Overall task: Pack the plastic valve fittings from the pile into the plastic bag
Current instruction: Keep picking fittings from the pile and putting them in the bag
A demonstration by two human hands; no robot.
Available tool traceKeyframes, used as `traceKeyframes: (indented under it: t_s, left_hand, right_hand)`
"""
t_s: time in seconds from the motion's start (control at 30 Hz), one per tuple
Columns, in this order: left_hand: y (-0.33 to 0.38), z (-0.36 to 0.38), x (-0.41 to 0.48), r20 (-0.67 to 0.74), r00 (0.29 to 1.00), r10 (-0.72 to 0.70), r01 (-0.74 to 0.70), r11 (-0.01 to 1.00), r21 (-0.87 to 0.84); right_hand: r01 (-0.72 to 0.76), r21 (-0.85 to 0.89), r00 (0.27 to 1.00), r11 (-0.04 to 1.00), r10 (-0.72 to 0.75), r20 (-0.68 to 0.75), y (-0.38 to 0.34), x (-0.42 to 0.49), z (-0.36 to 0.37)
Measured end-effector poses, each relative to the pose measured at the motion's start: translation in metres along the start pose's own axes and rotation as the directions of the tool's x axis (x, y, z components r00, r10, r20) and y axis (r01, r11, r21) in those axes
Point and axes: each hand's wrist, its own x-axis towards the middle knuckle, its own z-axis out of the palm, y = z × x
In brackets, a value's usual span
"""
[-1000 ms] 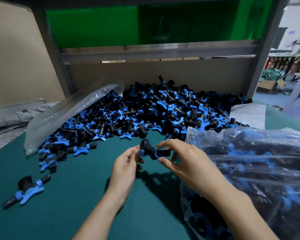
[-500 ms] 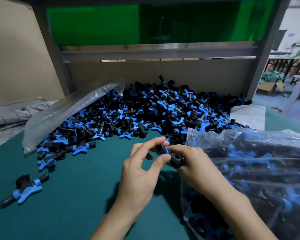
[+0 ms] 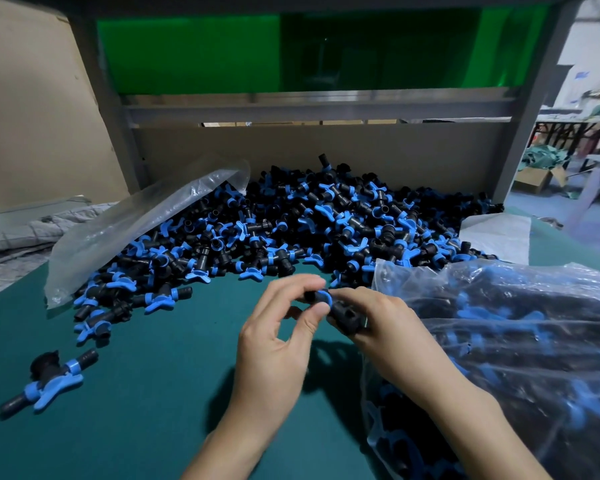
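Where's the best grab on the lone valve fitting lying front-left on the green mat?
Probably the upper-right black stub of the lone fitting, pinched from above across its width. It lies flat on the mat, clear of the pile; the blue wing handle and black cap crowd the middle.

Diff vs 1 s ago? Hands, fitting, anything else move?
The left hand shifted right, its fingers now pinching the blue handle of the held fitting; the right hand turned it so an open port faces the camera. The pile, filled bag and lone fitting stayed put.
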Motion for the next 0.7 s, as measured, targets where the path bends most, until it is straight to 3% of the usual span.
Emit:
traceKeyframes:
  t_s: [0.1,0.17,0.23,0.33,0.43,0.53,0.6,0.7]
  left_hand:
    - [-0.008,-0.002,0.003,-0.139,0.975,-0.176,0.159,0.979,-0.125]
    - [-0.015,-0.005,0.005,-0.179,0.944,-0.278,0.245,0.952,-0.186]
    - [-0.021,-0.005,0.005,-0.161,0.919,-0.36,0.32,0.919,-0.228]
    - [-0.022,-0.003,0.002,-0.104,0.901,-0.42,0.382,0.885,-0.266]
    - [-0.017,0.003,-0.005,-0.043,0.907,-0.42,0.392,0.876,-0.281]
    - [-0.007,0.01,-0.015,0.017,0.911,-0.411,0.397,0.867,-0.303]
    - [0.004,0.021,-0.02,0.044,0.899,-0.435,0.422,0.838,-0.346]
    - [0.02,0.053,-0.021,0.135,0.908,-0.396,0.419,0.847,-0.327]
  right_hand:
    - [0.021,-0.125,0.996,0.992,-0.032,-0.085,-0.003,-0.001,-0.001]
    - [0.016,-0.327,0.99,0.945,-0.06,-0.126,-0.009,-0.006,-0.004]
    - [-0.066,-0.543,0.989,0.837,-0.016,-0.145,-0.012,-0.013,-0.006]
    - [-0.158,-0.666,0.987,0.729,0.111,-0.112,-0.017,-0.021,-0.022]
    - [-0.184,-0.651,0.982,0.736,0.17,-0.086,-0.012,-0.022,-0.04]
    - [-0.247,-0.414,0.969,0.876,0.212,-0.128,-0.014,-0.02,-0.06]
    - [-0.211,-0.215,0.965,0.953,0.168,-0.203,-0.019,-0.018,-0.071]
    - [-0.077,-0.067,0.951,0.995,0.053,-0.305,-0.032,-0.012,-0.084]
